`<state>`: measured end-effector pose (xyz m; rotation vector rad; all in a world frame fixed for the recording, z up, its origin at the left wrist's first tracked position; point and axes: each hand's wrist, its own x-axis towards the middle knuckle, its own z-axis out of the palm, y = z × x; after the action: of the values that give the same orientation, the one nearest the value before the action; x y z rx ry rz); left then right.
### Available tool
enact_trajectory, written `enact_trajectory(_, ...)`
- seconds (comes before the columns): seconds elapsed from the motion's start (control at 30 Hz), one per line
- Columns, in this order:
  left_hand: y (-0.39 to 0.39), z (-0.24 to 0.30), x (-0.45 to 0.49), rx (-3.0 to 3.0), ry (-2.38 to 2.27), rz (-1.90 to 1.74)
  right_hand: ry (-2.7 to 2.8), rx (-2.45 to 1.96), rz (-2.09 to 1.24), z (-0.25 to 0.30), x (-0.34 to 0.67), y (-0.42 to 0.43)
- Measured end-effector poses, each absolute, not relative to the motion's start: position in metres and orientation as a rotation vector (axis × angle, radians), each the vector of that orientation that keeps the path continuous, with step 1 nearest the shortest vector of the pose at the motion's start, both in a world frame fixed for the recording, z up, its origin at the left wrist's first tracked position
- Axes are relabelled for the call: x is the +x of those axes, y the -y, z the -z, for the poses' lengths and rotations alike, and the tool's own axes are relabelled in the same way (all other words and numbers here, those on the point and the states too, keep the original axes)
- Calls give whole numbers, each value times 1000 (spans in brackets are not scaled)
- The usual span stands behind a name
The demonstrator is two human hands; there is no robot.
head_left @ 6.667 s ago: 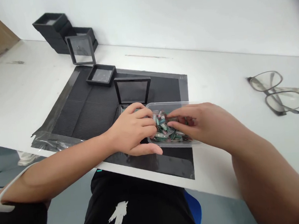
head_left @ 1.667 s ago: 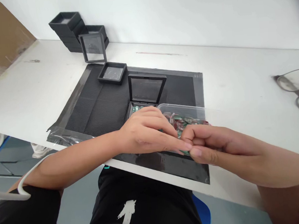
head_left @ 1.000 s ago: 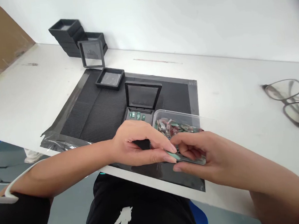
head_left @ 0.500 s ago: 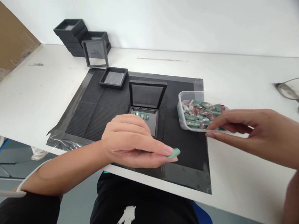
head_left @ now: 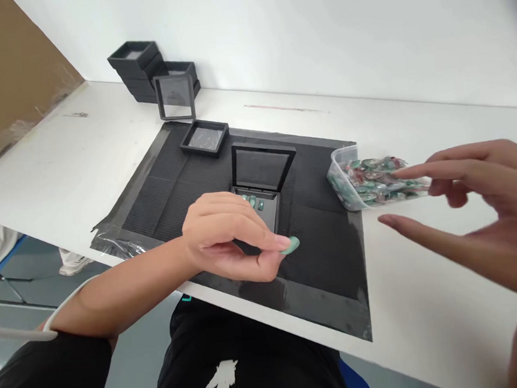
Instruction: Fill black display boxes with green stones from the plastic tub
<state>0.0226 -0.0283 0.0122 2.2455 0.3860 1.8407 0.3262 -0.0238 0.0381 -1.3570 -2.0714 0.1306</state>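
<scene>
My left hand (head_left: 230,239) pinches one glossy light-green, oval nail-shaped piece (head_left: 292,245) between thumb and index fingertips, above the mat, just in front of the case. My right hand (head_left: 498,197) is spread, thumb well apart from fingers, nothing in its grip; index tip overlaps the tub, can't tell if it touches the contents. Black square hinged case (head_left: 263,166): lid up, small green pieces (head_left: 261,206) in a row inside, partly hidden by my left hand. Clear plastic tub (head_left: 348,153) of mixed green and reddish pieces (head_left: 372,178) straddles the right edge of the black ribbed mat (head_left: 321,237). Shallow black square frame (head_left: 205,139) lies behind the case.
</scene>
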Motion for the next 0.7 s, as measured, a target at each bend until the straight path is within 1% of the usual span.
enact_trajectory(0.1, 26, -9, 21, 2343, -427, -1861, 1994, -1025, -422, -41, 279, 48)
enact_trajectory(0.2, 23, -7, 17, 2623, -417, -1770, 1952, -1035, -643, -34, 240, 69)
enact_trajectory(0.3, 21, -7, 14, 2806, -379, -1664, 1922, -1070, -660, -26, 219, 79)
enact_trajectory(0.43, 21, -7, 12, 2887, -536, -1573, 1838, -1165, -634, -22, 213, 77)
enact_trajectory(0.6, 19, -2, 12, 2881, -645, -1513, 1731, -1271, -865, -19, 213, 70)
enact_trajectory(0.7, 20, -1, 14, 2783, -704, -1557, 1708, -1199, -881, -18, 214, 67)
